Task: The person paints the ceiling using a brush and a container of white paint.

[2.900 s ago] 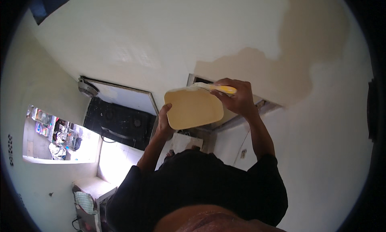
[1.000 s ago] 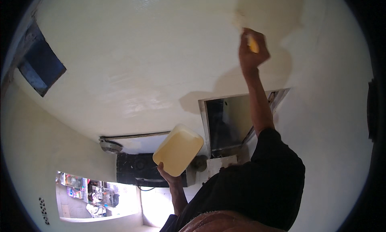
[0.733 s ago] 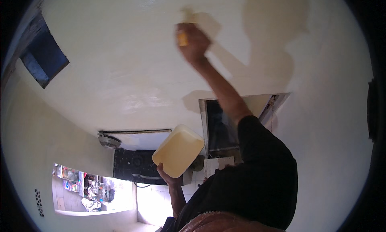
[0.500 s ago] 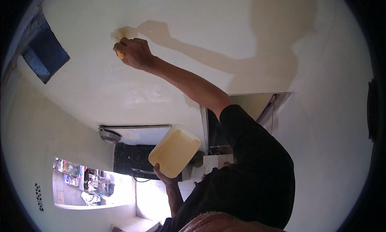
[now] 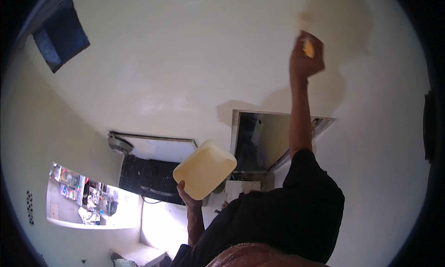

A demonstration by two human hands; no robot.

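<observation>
My left hand (image 5: 190, 197) grips the lower left corner of a cream rectangular plastic tub (image 5: 204, 169), tilted so that its inside faces the camera, with a pale cream film inside. High on the right of the pale wall (image 5: 153, 63), my right hand (image 5: 307, 56) is closed on a brush with a yellow handle (image 5: 308, 48). The brush head is blurred against a beige smear on the wall, within my shadow.
A dark square opening (image 5: 60, 35) is at upper left. A framed doorway-like recess (image 5: 257, 137) is at centre right. Below are a black stove (image 5: 139, 174), a lidded metal pot (image 5: 121, 145), a bright opening with household items (image 5: 83, 197) and a pale ledge (image 5: 143, 253).
My right hand swept left across the wall half a second ago and is now back high on the right. My left hand and tub stay low, moved slightly up in the view.
</observation>
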